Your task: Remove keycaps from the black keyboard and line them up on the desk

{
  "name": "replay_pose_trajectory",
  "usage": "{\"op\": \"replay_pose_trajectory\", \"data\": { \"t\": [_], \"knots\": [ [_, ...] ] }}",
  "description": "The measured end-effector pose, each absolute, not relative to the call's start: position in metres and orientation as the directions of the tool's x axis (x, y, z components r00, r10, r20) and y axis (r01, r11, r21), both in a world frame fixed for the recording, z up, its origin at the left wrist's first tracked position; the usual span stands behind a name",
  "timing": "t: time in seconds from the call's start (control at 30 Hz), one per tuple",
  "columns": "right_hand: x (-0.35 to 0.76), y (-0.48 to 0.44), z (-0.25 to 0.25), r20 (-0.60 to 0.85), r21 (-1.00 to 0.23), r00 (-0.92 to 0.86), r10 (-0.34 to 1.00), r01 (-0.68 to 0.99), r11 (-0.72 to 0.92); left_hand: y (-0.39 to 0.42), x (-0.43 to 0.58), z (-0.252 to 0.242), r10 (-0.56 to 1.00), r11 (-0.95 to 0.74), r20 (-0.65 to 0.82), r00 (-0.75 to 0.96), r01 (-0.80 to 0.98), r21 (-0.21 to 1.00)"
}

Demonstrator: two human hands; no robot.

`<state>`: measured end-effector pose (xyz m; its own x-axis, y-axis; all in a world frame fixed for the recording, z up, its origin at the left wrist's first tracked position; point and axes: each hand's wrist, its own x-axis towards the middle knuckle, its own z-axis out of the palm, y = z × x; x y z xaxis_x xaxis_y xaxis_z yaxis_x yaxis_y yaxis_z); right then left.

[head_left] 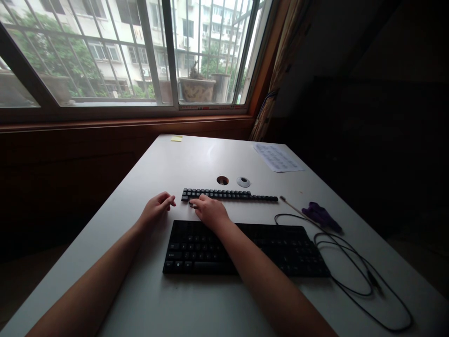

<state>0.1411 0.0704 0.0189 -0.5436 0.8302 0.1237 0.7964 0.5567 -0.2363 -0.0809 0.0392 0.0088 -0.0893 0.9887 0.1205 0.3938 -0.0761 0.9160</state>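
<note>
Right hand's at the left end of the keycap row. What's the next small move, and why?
Probably ease the small dark piece at the right hand into line with the row of keycaps. It lies just below the row's left end, beyond the keyboard. I cannot tell whether the hand grips it.

One head-worn camera looks forward and down from close above the keyboard (287, 250), across the white table (147, 299) toward the window (115, 56).

White counter (196, 154); black keyboard (280, 252), black keycap row (238, 194), black cable (351, 276); purple cloth (321, 215); yellow sticky note (176, 138); white printed sheet (278, 157).
</note>
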Motion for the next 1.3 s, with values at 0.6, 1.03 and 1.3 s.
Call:
{"op": "replay_pose_trajectory", "data": {
  "t": [0.6,1.03,1.3],
  "knots": [
    [0.1409,0.0744,0.0165,0.064,-0.210,-0.503,0.862,0.837,0.505,0.0399,-0.0817,0.0061,0.991,-0.060,0.106,-0.081,0.440,0.896],
    [0.1402,0.0766,0.0141,0.069,-0.214,-0.498,0.865,0.839,0.500,0.0401,-0.0823,0.0076,0.993,-0.061,0.100,-0.059,0.463,0.884],
    [0.1420,0.0758,0.0127,0.115,-0.215,-0.489,0.865,0.838,0.502,0.0387,-0.0819,0.0088,0.992,-0.069,0.110,-0.062,0.463,0.884]
  ]
}}
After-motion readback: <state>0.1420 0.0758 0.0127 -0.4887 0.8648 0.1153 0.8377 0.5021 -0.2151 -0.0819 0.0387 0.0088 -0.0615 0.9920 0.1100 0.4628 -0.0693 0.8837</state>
